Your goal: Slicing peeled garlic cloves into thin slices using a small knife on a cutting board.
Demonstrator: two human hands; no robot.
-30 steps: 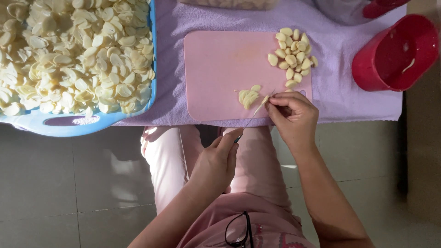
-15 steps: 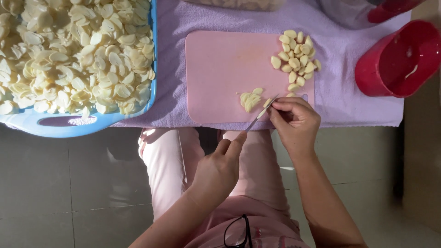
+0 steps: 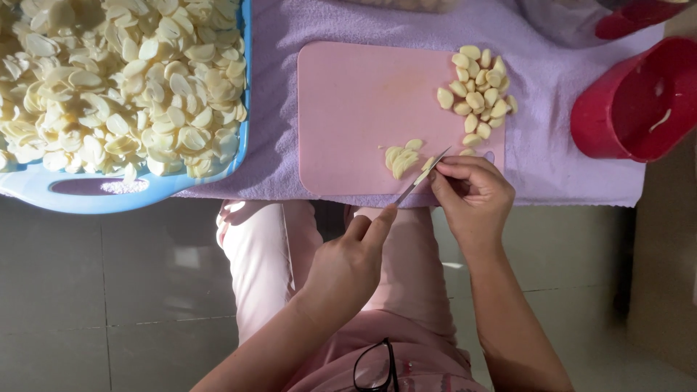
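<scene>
Head view, left to right:
Blue plastic tray (image 3: 109, 196): heaped with garlic slices.
Your left hand (image 3: 348, 265): fingers closed round thin knife (image 3: 421, 176), forefinger along it for control.
Cut slices (image 3: 401, 158): on pink cutting board (image 3: 348, 109).
Your right hand (image 3: 475, 196): fingertips pinch garlic clove (image 3: 425, 169), steadying it at board's near edge.
Peeled cloves (image 3: 477, 91): piled within reach.

My left grip (image 3: 348, 265) sits low and near my lap, the wrist bent back, the fingers curled in a loose fist and the forefinger stretched straight out ahead, pressing along a thin blade. My left forearm runs back down toward my body at a slant. My right grip (image 3: 472, 192) lies further forward, knuckles up, the fingers bunched and folded under, their tips pinched together at the blade's far end. My right forearm comes up from the lower right, nearly straight, with the wrist held flat.
</scene>
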